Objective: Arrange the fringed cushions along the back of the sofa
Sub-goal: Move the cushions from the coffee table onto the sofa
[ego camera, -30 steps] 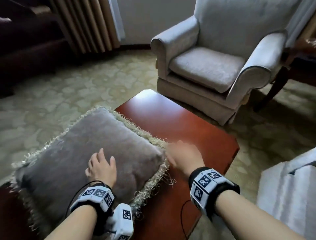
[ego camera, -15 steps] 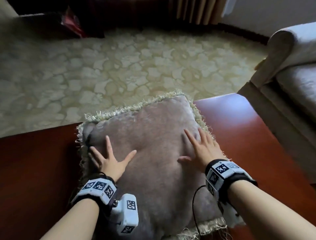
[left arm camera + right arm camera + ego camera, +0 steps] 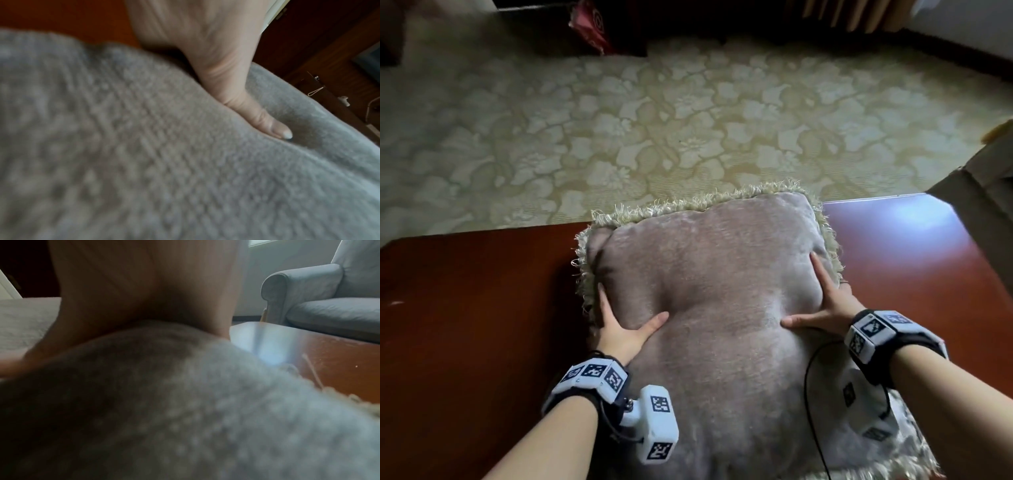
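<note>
A grey-brown velvet cushion (image 3: 709, 291) with a beige fringe lies flat on the red-brown wooden table (image 3: 465, 325). My left hand (image 3: 619, 329) presses against its left flank, fingers straight along the edge and thumb spread across the top. My right hand (image 3: 828, 308) mirrors it on the right flank. The fabric bulges and creases between the two thumbs. In the left wrist view the left thumb (image 3: 267, 125) sinks into the cushion (image 3: 144, 162). The right wrist view shows the right hand (image 3: 144, 288) on the cushion (image 3: 205, 418); its fingertips are hidden.
Patterned beige carpet (image 3: 688, 120) lies beyond the table. A grey armchair (image 3: 318, 296) stands past the table's right end; its corner (image 3: 979, 178) shows in the head view. A red item (image 3: 592, 24) and dark furniture sit at the far wall.
The view swung left and down, away from the armchair. Both hands slid from the cushion's top out to its two sides, and the cushion now bulges between them.
</note>
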Available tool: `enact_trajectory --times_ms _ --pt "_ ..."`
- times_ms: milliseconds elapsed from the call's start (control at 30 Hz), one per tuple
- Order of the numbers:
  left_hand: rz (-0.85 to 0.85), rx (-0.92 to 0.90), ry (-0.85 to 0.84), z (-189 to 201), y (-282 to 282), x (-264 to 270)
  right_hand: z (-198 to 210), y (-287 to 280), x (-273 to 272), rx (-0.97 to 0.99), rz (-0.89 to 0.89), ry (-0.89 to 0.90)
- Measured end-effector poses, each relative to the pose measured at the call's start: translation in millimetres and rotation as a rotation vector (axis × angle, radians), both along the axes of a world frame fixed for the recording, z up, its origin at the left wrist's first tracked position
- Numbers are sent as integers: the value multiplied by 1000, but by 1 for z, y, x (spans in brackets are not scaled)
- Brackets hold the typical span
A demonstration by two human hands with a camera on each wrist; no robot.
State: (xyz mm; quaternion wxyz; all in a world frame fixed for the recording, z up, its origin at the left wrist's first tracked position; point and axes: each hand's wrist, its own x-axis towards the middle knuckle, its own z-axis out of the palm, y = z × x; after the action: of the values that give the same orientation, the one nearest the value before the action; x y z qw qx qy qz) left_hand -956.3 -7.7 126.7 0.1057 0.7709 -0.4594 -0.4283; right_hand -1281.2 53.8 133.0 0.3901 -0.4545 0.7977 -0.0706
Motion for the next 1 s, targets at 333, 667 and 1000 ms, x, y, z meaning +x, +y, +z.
enact_trajectory --times_ms 333,667,1000 --pt "-110 -278 21 43 42 -44 19 88 -36 -346 -68 -81" --pt "-525 -334 207 102 172 -286 111 349 -208 -382 -516 188" --pt "-1123 -376 419 200 432 -528 231 707 -270 -342 -1169 416"
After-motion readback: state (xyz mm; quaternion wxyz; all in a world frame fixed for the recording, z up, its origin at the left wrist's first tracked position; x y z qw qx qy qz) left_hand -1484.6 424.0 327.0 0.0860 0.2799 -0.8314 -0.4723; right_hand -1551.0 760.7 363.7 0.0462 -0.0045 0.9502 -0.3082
